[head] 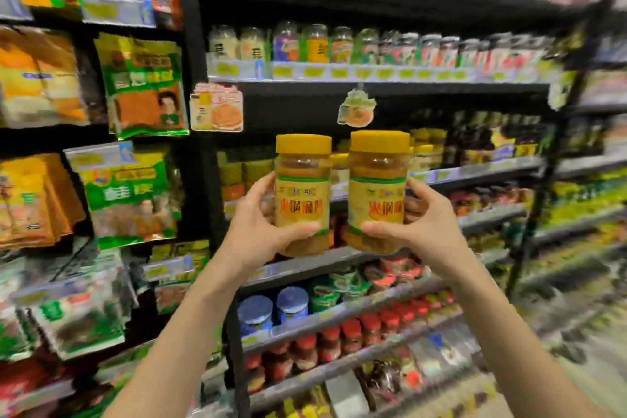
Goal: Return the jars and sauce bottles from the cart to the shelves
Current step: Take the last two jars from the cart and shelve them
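Two tall jars with yellow lids and yellow labels are held up side by side in front of the shelves. My left hand (261, 224) grips the left jar (303, 180) around its lower half. My right hand (420, 220) grips the right jar (378, 176) the same way. Both jars are upright and close together, level with a shelf (475, 171) where several similar yellow-lidded jars stand behind them. The cart is out of view.
Black shelving (373, 76) fills the view, with rows of jars above, blue-lidded jars (271, 310) and red-lidded jars (339, 336) below. Hanging snack packets (142, 85) cover the left section. The picture is blurred.
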{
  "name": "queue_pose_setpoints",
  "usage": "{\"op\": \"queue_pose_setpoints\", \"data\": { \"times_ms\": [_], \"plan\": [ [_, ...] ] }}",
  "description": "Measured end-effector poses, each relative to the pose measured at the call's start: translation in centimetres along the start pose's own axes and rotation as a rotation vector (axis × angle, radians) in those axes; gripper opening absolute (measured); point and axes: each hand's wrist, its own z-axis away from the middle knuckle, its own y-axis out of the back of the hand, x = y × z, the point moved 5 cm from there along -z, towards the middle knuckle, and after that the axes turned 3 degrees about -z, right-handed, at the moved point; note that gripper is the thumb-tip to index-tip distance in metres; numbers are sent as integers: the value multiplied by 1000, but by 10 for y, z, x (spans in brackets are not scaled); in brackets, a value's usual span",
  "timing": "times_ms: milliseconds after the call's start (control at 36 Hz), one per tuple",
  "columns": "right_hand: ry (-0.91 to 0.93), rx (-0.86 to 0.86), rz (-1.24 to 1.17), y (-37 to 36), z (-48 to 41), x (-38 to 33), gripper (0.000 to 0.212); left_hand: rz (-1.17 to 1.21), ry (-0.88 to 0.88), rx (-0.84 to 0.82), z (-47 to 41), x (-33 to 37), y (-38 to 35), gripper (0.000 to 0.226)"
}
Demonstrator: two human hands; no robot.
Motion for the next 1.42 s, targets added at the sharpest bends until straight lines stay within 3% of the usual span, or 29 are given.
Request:
{"op": "queue_pose_setpoints", "data": {
  "times_ms": [111, 222, 417, 556, 1083, 1417],
  "plan": [
    [-2, 64, 29, 66, 3, 14, 73, 66, -5, -88, -14, 8, -67, 82],
    [12, 129, 90, 128, 2, 25, 62, 125, -5, -143, -28, 18, -131, 95],
    [-23, 191, 143, 217, -1, 48, 72, 185, 18, -204, -53, 23, -227, 112],
    [-32, 205, 168, 264, -13, 65, 65, 180, 9, -245, -79, 24, -282, 97],
    [-84, 306, 174, 361, -168, 192, 64, 157, -39, -285, -280, -34, -436, 100],
    [-99, 301, 128, 408, -262, 269, 84, 55, -68, -244, -397, -66, -498, 97]
  ]
}}
